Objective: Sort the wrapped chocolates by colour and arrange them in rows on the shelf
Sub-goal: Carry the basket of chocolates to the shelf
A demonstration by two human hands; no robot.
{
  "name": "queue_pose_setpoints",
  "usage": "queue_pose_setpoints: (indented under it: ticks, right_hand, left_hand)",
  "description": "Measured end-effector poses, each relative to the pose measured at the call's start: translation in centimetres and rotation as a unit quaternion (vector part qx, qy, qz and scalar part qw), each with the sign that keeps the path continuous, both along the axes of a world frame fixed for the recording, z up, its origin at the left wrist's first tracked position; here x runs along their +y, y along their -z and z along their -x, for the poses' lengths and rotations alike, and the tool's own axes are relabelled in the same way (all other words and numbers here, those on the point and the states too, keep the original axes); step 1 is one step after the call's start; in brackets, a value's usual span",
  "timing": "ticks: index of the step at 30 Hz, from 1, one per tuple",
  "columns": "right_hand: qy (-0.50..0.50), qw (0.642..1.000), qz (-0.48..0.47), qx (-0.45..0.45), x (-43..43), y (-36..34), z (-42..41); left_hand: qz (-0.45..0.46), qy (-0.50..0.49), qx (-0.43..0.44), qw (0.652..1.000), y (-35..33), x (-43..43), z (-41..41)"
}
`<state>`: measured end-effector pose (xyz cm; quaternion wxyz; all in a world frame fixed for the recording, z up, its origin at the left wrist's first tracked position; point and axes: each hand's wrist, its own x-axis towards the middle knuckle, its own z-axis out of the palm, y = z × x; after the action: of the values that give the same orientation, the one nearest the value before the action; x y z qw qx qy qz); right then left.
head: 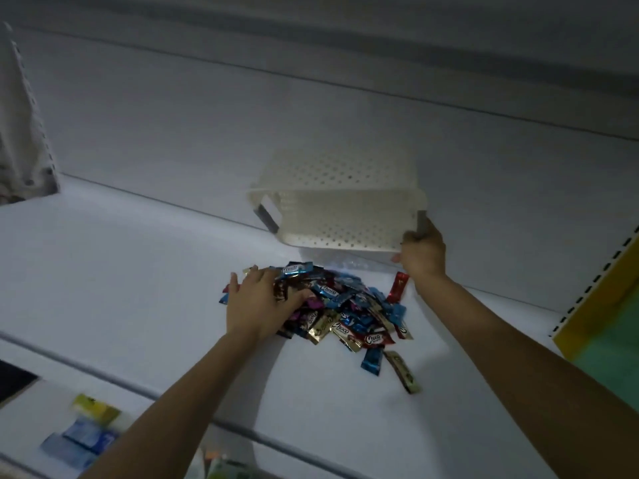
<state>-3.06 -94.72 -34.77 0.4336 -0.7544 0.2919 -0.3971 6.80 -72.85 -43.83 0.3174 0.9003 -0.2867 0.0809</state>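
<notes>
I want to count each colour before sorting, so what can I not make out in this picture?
1) Head view: the left hand covers the left part of the pile of chocolates; upper wrappers hide lower ones.
2) Head view: the fingertips of the right hand curl out of sight round the edge of the basket.
3) Head view: the packets at lower left are blurred, print unreadable.
</notes>
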Motion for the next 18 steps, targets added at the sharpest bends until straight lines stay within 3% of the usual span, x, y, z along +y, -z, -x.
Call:
queue_pose_setpoints:
  ticks: [4, 10, 13, 18]
  right_hand:
    - [0.007, 0.999, -0.043, -0.001, 0.9, -0.6, 0.8]
    - [-0.002, 0.985, -0.137, 0.101, 1.5, -1.4, 3.4]
    - [-0.02, 0.978, -0.164, 0.128, 1.5, -2.0, 5.6]
    - [-0.001, 0.983, -0.161, 0.093, 0.2, -1.0, 10.2]
  left_hand:
    - [0.092, -0.012, 0.086, 0.992, -0.7, 0.1, 0.5]
    - [0.209, 0.029, 0.083, 0.974, -3.5, 1.1, 0.9]
    - [0.208, 0.019, 0.104, 0.972, -4.4, 1.7, 2.4]
    - [0.208, 0.02, 0.132, 0.969, -5.5, 0.1, 6.5]
